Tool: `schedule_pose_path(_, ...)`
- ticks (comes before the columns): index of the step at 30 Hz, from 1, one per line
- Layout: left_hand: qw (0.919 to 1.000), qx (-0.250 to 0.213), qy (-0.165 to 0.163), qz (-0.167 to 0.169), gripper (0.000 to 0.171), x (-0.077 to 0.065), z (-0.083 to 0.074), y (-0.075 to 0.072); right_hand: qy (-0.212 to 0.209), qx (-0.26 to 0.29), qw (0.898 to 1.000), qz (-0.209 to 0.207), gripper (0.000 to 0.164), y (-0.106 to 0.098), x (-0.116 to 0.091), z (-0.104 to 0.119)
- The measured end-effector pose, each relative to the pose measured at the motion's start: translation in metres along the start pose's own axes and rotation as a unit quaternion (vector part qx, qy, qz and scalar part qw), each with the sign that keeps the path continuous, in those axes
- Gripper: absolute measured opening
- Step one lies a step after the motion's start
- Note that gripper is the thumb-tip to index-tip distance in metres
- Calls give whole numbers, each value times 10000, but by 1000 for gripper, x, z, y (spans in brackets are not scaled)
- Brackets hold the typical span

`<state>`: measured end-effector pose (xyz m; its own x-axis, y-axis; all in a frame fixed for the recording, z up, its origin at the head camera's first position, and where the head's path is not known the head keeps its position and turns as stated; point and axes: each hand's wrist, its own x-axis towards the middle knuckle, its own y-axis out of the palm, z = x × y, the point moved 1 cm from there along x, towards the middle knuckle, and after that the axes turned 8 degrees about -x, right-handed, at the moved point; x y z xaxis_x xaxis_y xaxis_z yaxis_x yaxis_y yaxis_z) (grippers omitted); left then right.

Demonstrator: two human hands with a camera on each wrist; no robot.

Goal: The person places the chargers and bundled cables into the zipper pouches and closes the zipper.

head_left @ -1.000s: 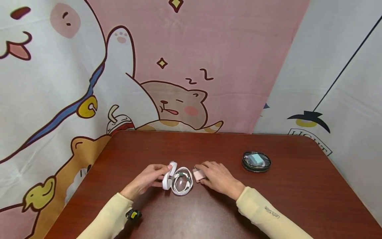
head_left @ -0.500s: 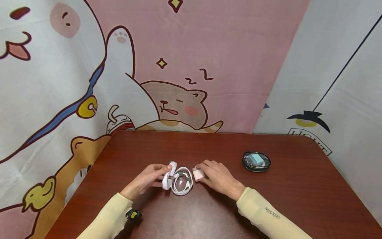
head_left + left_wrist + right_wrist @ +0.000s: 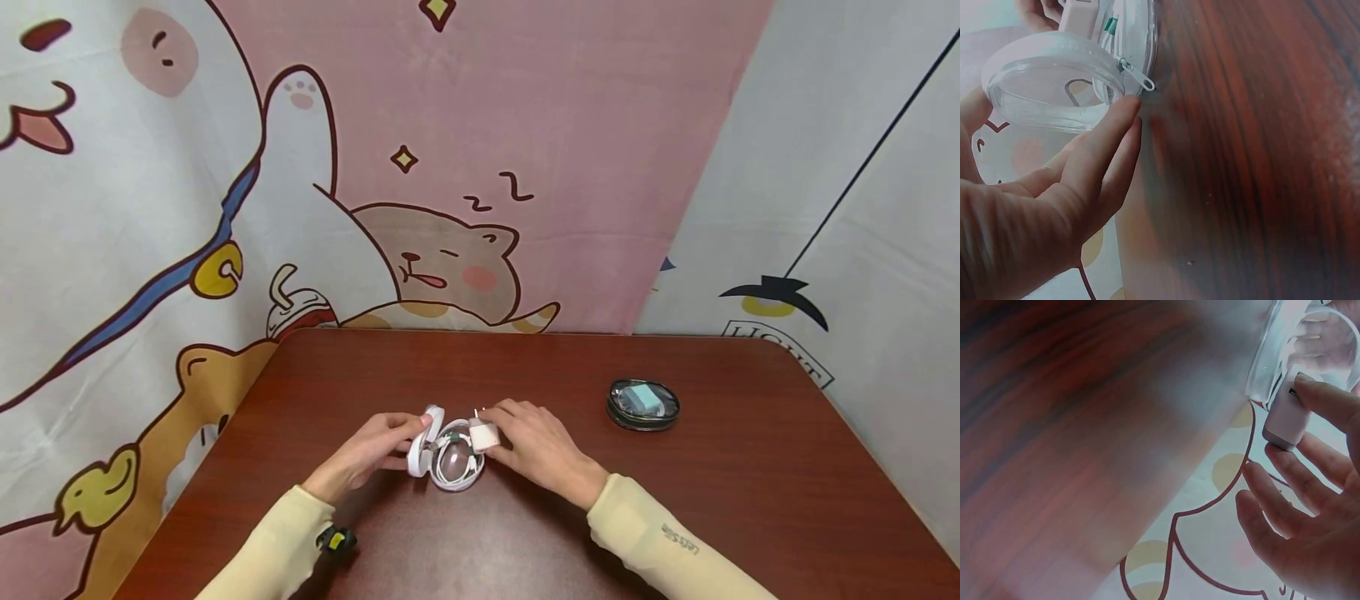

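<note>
In the head view my left hand (image 3: 372, 447) grips the raised lid (image 3: 417, 454) of a small round clear case with a white rim, thumb on top and fingers below. The zipper pull (image 3: 1140, 76) hangs beside my fingertips in the left wrist view. A coiled white cable (image 3: 444, 478) with a green tie lies in the case's base. My right hand (image 3: 542, 446) pinches a pale pink-white plug charger (image 3: 483, 436) over the right side of the base, its metal prongs pointing away from me. In the right wrist view the thumb presses the charger (image 3: 1287, 417) from one side.
A second clear case (image 3: 643, 406), black-edged and closed, sits at the right of the brown table (image 3: 555, 533) with a light blue charger inside. Behind the table hangs a cartoon-printed cloth (image 3: 585, 167). A dark device with a yellow patch (image 3: 337, 540) is on the left wrist.
My right hand has lifted the charger and moved it left, from beside the case to over its right edge. My left hand has stayed on the lid.
</note>
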<state>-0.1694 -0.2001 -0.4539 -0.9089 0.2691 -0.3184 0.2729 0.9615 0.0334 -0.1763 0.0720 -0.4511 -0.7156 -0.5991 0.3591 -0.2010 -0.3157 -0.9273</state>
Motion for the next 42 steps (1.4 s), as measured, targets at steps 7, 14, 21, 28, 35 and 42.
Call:
schedule_pose_path(7, 10000, -2, -3, -30, 60, 0, 0, 0, -48, 80, 10000, 13, 43, -1, 5, 13)
schedule_pose_path(14, 10000, -6, -21, -13, 61, 0, 0, -1, -130, 106, 9997, 150, 45, 2, 8, 24)
schedule_pose_path(21, 10000, -20, -43, 23, 63, 0, 0, -1, -264, -8, 9990, 358, 43, 10, 11, 32)
schedule_pose_path(28, 10000, -46, -31, 34, 62, 1, 2, -1, -306, -319, 9973, 593, 42, 15, 14, 38)
schedule_pose_path(35, 9999, -103, 3, 71, 62, 1, 2, 0, -235, -655, 9950, 721, 41, 18, 15, 41)
schedule_pose_path(42, 9999, -94, -43, -105, 63, -1, 2, 3, -143, -603, 9936, 943, 43, 17, 16, 42)
